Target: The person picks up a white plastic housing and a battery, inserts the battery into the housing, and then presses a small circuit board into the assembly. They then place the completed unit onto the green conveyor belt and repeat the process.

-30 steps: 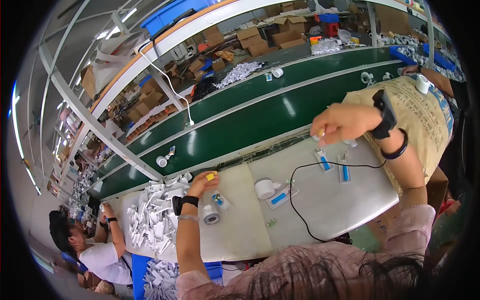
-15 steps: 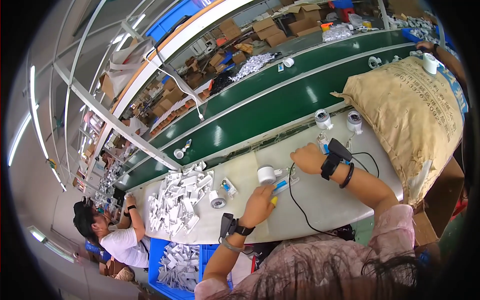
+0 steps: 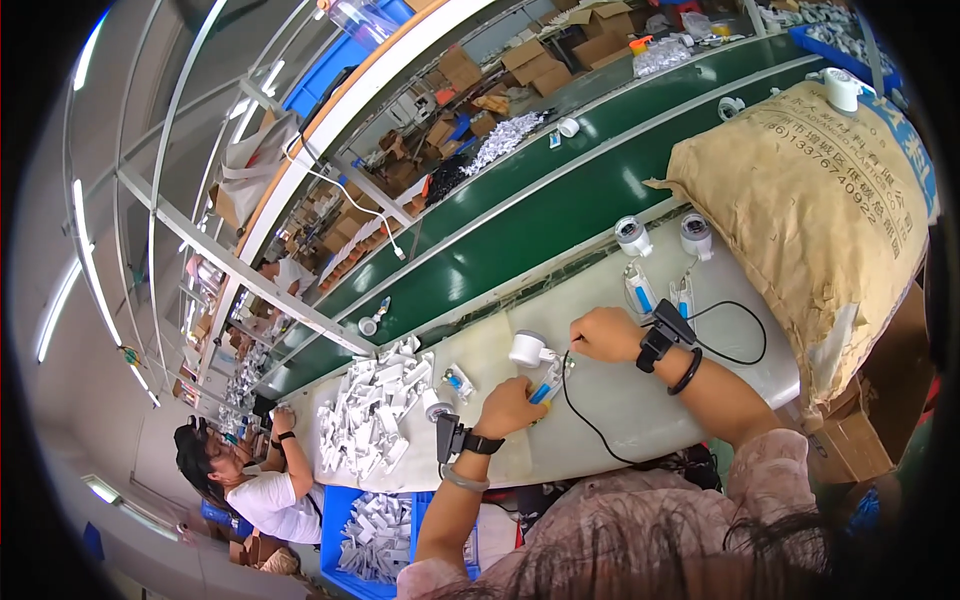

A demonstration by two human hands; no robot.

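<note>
My left hand (image 3: 510, 407) is closed on a small blue and white part (image 3: 545, 388) on the pale worktable (image 3: 640, 410). My right hand (image 3: 605, 333) is closed on the end of a thin black cable (image 3: 585, 415), just beside that part. A small white round device (image 3: 527, 348) stands right behind both hands. Each wrist carries a black band. Two more white round devices (image 3: 633, 236) (image 3: 696, 234) stand at the table's far edge, with two blue and white parts (image 3: 640, 295) (image 3: 682, 295) lying in front of them.
A large tan sack (image 3: 820, 200) fills the table's right side. A green conveyor belt (image 3: 560, 215) runs behind the table. A heap of white parts (image 3: 375, 420) lies to the left, above a blue bin (image 3: 370, 535). Another person (image 3: 255, 490) sits at far left. A cardboard box (image 3: 860, 440) stands at right.
My right hand came down from the far edge of the table to meet my left hand by the white device. The view swung right and lower, bringing the sack closer.
</note>
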